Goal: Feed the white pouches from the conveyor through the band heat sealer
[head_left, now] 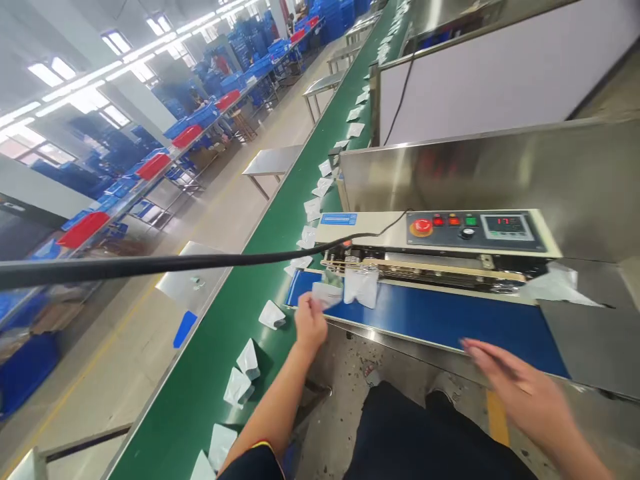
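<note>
Pouch (329,295) pinched in left hand (310,323) — right hand (520,383) uncurled.

My bare right hand (525,383) blurs at 4 o'clock, its forearm cropped by the bottom edge. At 6 o'clock, the fingers of my bare left hand (310,323) cover a corner of a thin white pouch (327,295); my black sleeve with red-and-yellow trim (253,465) leaves the frame at 7 o'clock. A thick black cable (150,265), cut off at 9 o'clock, hides a strip of green conveyor belt (195,393). Print on a blue rectangular label (339,219), just off centre toward 1 o'clock, is too small to read. Blue plastic crates (240,50) smear indistinctly at 11 o'clock.
</note>
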Tool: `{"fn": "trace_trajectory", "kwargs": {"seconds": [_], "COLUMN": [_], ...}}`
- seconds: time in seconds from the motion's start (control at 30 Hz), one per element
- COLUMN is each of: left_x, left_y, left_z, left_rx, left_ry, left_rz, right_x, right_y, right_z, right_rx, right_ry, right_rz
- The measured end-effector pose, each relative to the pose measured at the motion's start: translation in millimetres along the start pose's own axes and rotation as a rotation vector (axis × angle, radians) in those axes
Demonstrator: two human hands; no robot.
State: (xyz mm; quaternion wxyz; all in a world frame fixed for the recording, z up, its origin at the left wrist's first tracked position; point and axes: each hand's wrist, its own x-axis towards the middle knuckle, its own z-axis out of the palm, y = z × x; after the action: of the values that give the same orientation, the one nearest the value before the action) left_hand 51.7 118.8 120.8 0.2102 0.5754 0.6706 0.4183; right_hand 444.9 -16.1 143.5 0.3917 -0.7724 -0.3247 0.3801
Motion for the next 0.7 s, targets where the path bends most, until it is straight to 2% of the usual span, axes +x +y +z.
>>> {"fn": "trace_trajectory", "kwargs": {"seconds": [0.03, 0.1, 0.17, 0.27, 0.33, 0.4, 0.47, 0.53, 0.6, 0.7], "left_x": [-20, -57, -87, -114, -123, -128, -132, -135, -135, -131], "left_y": [24, 71, 111, 152, 170, 184, 197, 207, 212, 209], "left_z": [25.2, 75.8, 121.1, 179.0, 217.7, 259.2, 299.6, 332.4, 352.3, 358.2], "left_rx": [-0.13, -0.333, -0.477, -0.574, -0.549, -0.476, -0.413, -0.394, -0.399, -0.419], "left_ry": [-0.088, -0.289, -0.472, -0.592, -0.615, -0.624, -0.616, -0.607, -0.584, -0.539], "left_rz": [0.009, -0.022, -0.071, -0.089, -0.134, -0.269, -0.428, -0.551, -0.633, -0.682], "right_x": [2, 10, 21, 36, 49, 66, 86, 107, 124, 140], "right_y": [-10, -25, -27, -6, 14, 31, 42, 48, 51, 49], "right_z": [10, 23, 21, -13, -43, -71, -92, -105, -111, -108], "right_rx": [0.061, 0.17, 0.211, 0.164, 0.107, 0.044, 0.017, 0.056, 0.111, 0.115], "right_ry": [-0.129, -0.196, -0.137, 0.029, 0.154, 0.279, 0.362, 0.391, 0.377, 0.332], "right_rz": [-0.071, -0.181, -0.227, -0.165, -0.083, 0.026, 0.146, 0.237, 0.277, 0.224]}}
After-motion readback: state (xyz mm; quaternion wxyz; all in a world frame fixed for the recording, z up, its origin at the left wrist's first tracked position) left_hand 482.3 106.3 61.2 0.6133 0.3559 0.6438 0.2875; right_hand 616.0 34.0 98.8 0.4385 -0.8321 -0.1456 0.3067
